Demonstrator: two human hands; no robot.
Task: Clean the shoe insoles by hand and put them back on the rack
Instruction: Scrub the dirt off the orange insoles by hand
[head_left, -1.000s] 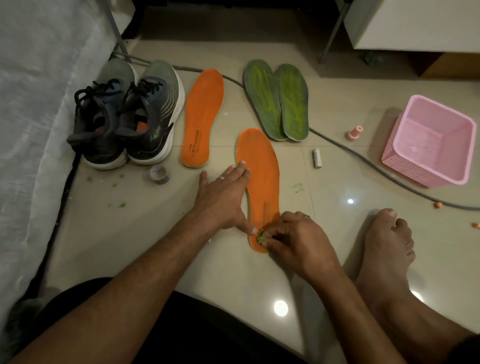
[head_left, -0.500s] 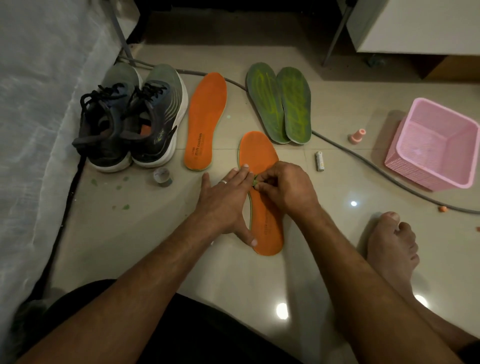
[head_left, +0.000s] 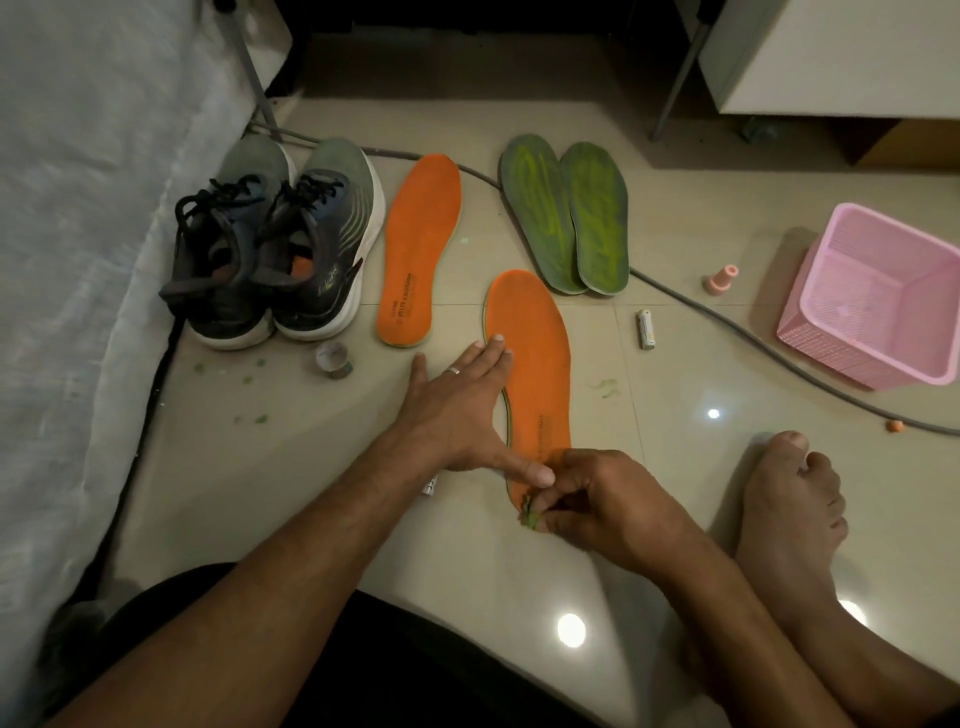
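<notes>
An orange insole (head_left: 532, 364) lies flat on the tiled floor (head_left: 649, 467), toe end away from the person, heel end nearest. It looks thin, light and bendy, likely foam, so it would flop if lifted by one end; holding it at mid-length by both edges seems safest. The left hand (head_left: 457, 410) rests spread along its left edge, fingers straight, pinning it down. The right hand (head_left: 597, 501) is curled at the heel, pinching a small green scrap (head_left: 531, 517). A second orange insole (head_left: 420, 249), a green pair (head_left: 569, 213), grey shoes (head_left: 280, 244) and a pink basket (head_left: 878, 296) lie beyond.
</notes>
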